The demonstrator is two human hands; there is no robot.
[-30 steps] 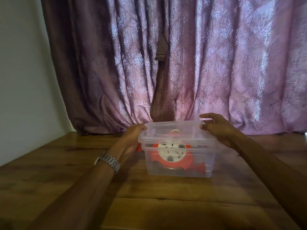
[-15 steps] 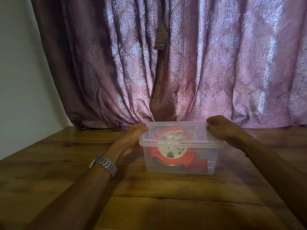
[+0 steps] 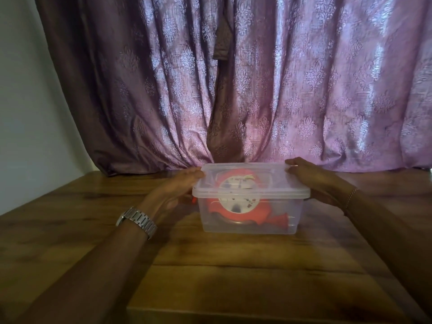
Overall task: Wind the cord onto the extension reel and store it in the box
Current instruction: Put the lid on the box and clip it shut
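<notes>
Orange reel (image 3: 236,206) inside lidded clear box (image 3: 247,224)

Translucent plastic box (image 3: 247,220), wood-grain table (image 3: 210,265)

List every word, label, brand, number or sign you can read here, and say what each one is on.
No text can be read.
The white round label on the face of the orange reel, seen through the clear box and its lid, carries small dark and red marks: too blurred to read.
The wristwatch shows only its metal band, no dial.
The curtain has a pattern only.
</notes>
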